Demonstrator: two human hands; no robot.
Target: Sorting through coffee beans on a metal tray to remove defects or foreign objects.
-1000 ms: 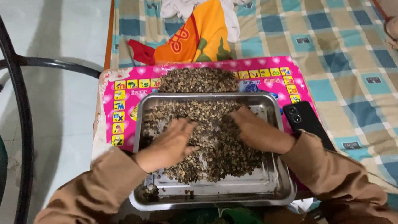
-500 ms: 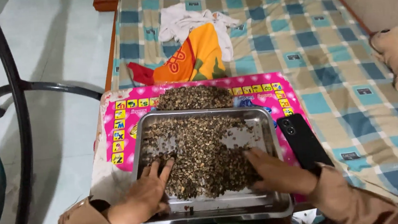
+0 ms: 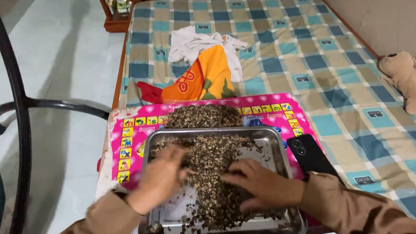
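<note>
- Seeds (image 3: 218,181), small and brown-grey, lie heaped down the middle of a steel tray (image 3: 284,160) set on a pink alphabet mat (image 3: 129,134) at the near edge of the bed.
- Left hand (image 3: 159,177): flat on the left flank of the heap, fingers spread and released, gripping nothing. Half a second ago it sat nearer, at the tray's near-left corner; it has since moved farther in.
- Right hand (image 3: 264,182): palm down on the right flank, fingers loose. It has moved inward toward the centre.
- Heap is now narrower and taller between the hands; bare metal shows at both sides.
- Second seed pile (image 3: 203,116) on the mat beyond the tray: unchanged.
- Black phone (image 3: 312,154) just right of the tray: unchanged.
</note>
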